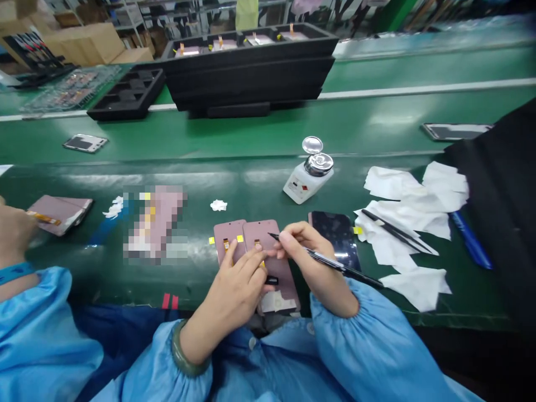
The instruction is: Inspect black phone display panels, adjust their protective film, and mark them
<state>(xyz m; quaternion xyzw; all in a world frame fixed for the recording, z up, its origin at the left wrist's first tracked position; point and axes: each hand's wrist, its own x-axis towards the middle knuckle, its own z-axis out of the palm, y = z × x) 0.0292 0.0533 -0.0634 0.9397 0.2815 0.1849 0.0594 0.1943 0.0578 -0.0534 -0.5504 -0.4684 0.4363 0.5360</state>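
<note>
Just in front of the white bottle (310, 177), a pink panel (281, 273) is held down by the left hand (237, 287). A thin black tool (335, 264) is pinched in the right hand (310, 251), and its tip is on the panel. Yellow stickers are seen there, so the work looks partly done.

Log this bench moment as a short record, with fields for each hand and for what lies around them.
left hand: left hand has its fingers flat on a pink panel, not gripping
right hand: right hand pinches a black tool, tip over that panel
beside: second pink panel on the left, dark screen on the right
surface: green bench
further off: dispenser bottle, white wipes, black trays
other person: co-worker's hand at far left
</note>
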